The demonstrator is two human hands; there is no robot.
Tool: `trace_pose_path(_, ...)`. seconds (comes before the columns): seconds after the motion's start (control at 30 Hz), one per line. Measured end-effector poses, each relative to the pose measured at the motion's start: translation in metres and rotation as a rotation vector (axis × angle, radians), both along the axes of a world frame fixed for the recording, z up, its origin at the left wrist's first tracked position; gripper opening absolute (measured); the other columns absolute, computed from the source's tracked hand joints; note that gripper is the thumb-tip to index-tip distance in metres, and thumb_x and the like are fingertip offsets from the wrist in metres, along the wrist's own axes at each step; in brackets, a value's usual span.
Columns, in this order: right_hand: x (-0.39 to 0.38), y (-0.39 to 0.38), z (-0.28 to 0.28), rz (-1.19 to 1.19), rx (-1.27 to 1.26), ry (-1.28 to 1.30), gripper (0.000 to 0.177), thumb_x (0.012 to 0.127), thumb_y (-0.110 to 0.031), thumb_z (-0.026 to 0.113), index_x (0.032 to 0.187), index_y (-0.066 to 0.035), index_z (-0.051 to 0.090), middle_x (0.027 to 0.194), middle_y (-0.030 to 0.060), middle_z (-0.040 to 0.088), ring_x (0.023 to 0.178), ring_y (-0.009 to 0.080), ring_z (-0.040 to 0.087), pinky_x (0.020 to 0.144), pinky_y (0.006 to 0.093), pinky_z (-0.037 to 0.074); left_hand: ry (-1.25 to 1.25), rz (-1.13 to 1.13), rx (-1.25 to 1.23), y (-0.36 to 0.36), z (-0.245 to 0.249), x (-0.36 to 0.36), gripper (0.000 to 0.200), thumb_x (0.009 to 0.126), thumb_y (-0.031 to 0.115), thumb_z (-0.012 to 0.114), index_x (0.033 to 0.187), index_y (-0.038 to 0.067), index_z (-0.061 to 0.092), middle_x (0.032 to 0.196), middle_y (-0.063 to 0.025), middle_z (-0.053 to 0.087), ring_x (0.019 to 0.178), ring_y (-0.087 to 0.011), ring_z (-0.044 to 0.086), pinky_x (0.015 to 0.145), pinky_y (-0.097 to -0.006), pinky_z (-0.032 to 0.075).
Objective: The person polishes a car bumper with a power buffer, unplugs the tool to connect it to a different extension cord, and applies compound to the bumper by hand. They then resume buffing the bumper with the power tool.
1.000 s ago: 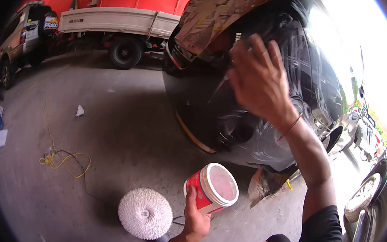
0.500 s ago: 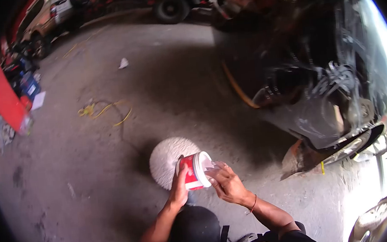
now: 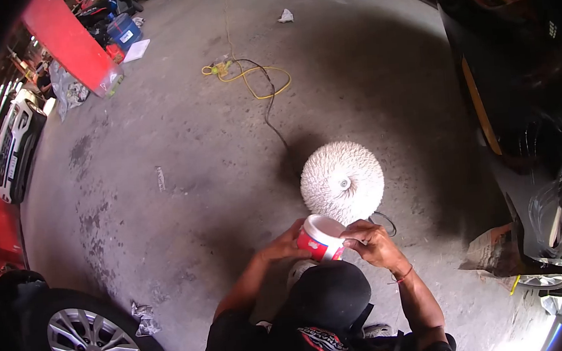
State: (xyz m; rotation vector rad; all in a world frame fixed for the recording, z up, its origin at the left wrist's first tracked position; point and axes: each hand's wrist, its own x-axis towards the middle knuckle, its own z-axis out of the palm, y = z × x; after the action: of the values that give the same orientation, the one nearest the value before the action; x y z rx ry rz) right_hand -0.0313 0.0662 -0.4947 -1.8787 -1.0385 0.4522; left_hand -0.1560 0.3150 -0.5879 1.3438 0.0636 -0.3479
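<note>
A red and white tub (image 3: 318, 244) with an open top is held low in the middle of the view. My left hand (image 3: 289, 243) wraps round its left side. At the right rim, my right hand (image 3: 373, 244) has its fingers pinched together; whether they grip the rim or something small cannot be made out. Just beyond the tub is a round white fluffy pad (image 3: 342, 180) with a small metal centre, and a dark cable runs from it. A black cap (image 3: 330, 297) partly covers the space below the tub.
A yellow cord (image 3: 275, 95) lies on the floor ahead. To the right stands a dark car body (image 3: 525, 176) with paper at its lower edge. A wheel (image 3: 96, 348) is at the lower left. A red panel (image 3: 69, 43) and blue container (image 3: 124, 31) stand at the upper left.
The view has swung left and downward. The tub is more upright, its opening now facing up, and the pad shows fully with its centre. My right hand has moved from the opening to the rim.
</note>
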Motion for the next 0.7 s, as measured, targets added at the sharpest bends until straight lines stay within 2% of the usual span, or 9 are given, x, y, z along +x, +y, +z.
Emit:
trace_pose_path(0.13, -0.003, 0.026, -0.017, 0.032, -0.042, -0.007, 0.022, 0.085, -0.011, 0.073, 0.107, -0.007, 0.074, 0.107, 0.0123, 0.071, 0.098, 0.0317, 0.069, 0.086, 0.038, 0.056, 0.079, 0.161, -0.004, 0.012, -0.014, -0.01, 0.103, 0.065, 0.025, 0.093, 0.146, 0.005, 0.034, 0.139, -0.013, 0.051, 0.128, -0.0225, 0.05, 0.108, -0.0396, 0.042)
trace_pose_path(0.23, 0.008, 0.037, -0.026, -0.295, -0.083, -0.23, 0.041, 0.088, -0.021, 0.072, 0.124, -0.005, 0.064, 0.114, 0.0183, 0.067, 0.101, 0.0363, 0.067, 0.087, 0.0408, 0.055, 0.169, 0.501, 0.149, 0.043, -0.073, -0.049, 0.086, 0.069, 0.023, 0.09, 0.138, 0.003, 0.044, 0.129, -0.0108, 0.058, 0.118, -0.0215, 0.058, 0.101, -0.0383, 0.049)
trace_pose_path(0.3, 0.042, 0.031, -0.031, -0.51, -0.131, -0.371, 0.048, 0.09, -0.024, 0.069, 0.13, 0.001, 0.058, 0.119, 0.025, 0.063, 0.107, 0.0404, 0.063, 0.091, 0.0428, 0.053, 0.205, 1.062, 0.302, 0.056, -0.081, -0.084, 0.082, 0.071, 0.025, 0.089, 0.136, 0.002, 0.043, 0.123, -0.0113, 0.061, 0.109, -0.0209, 0.061, 0.096, -0.0377, 0.051)
trace_pose_path(0.37, 0.08, 0.015, -0.054, -0.598, -0.273, -0.504, 0.057, 0.095, -0.033, 0.062, 0.134, 0.007, 0.05, 0.132, 0.0295, 0.055, 0.122, 0.0432, 0.054, 0.102, 0.0461, 0.045, 0.149, 1.522, 0.487, 0.103, -0.136, -0.134, 0.081, 0.073, 0.026, 0.088, 0.136, 0.003, 0.042, 0.119, -0.0144, 0.063, 0.101, -0.0229, 0.065, 0.092, -0.037, 0.052)
trace_pose_path(0.43, 0.095, 0.013, -0.078, -0.511, -0.443, -0.498, 0.072, 0.1, -0.046, 0.048, 0.142, 0.012, 0.038, 0.15, 0.0311, 0.036, 0.143, 0.0442, 0.032, 0.117, 0.0528, 0.025, 0.487, 1.761, 0.653, 0.133, -0.141, -0.177, 0.089, 0.073, 0.046, 0.086, 0.138, 0.005, 0.041, 0.123, -0.0183, 0.061, 0.106, -0.0284, 0.064, 0.093, -0.0426, 0.051)
trace_pose_path(0.47, 0.091, 0.015, -0.093, -0.516, -0.453, -0.489, 0.072, 0.1, -0.046, 0.048, 0.142, 0.012, 0.038, 0.15, 0.0311, 0.036, 0.143, 0.0442, 0.032, 0.117, 0.0528, 0.025, 0.495, 1.749, 0.659, 0.131, -0.131, -0.178, 0.089, 0.073, 0.046, 0.086, 0.138, 0.005, 0.041, 0.123, -0.0183, 0.061, 0.106, -0.0284, 0.064, 0.093, -0.0426, 0.051)
trace_pose_path(0.53, 0.076, 0.024, -0.117, -0.347, -0.436, -0.63, 0.075, 0.102, -0.048, 0.042, 0.144, 0.013, 0.034, 0.153, 0.033, 0.029, 0.145, 0.0458, 0.025, 0.119, 0.0546, 0.02, 1.152, 1.836, 0.929, 0.13, -0.107, -0.184, 0.1, 0.069, 0.071, 0.076, 0.137, 0.006, 0.042, 0.129, -0.0219, 0.058, 0.116, -0.0334, 0.06, 0.099, -0.048, 0.046)
trace_pose_path(0.57, 0.07, 0.027, -0.116, -0.353, -0.481, -0.609, 0.078, 0.101, -0.051, 0.039, 0.145, 0.014, 0.031, 0.154, 0.0343, 0.026, 0.146, 0.0473, 0.021, 0.119, 0.056, 0.016, 1.284, 1.783, 1.038, 0.142, -0.137, -0.199, 0.112, 0.063, 0.087, 0.065, 0.138, 0.007, 0.042, 0.132, -0.0211, 0.056, 0.124, -0.036, 0.054, 0.104, -0.0501, 0.04)
trace_pose_path(0.7, 0.043, 0.008, -0.116, -0.233, -0.582, -0.649, 0.08, 0.099, -0.054, 0.041, 0.147, 0.009, 0.031, 0.156, 0.0279, 0.028, 0.148, 0.0406, 0.022, 0.12, 0.0544, 0.016, 1.234, 1.781, 1.173, 0.131, -0.171, -0.2, 0.111, 0.062, 0.086, 0.066, 0.137, 0.007, 0.043, 0.131, -0.0193, 0.057, 0.123, -0.0383, 0.055, 0.105, -0.0499, 0.04)
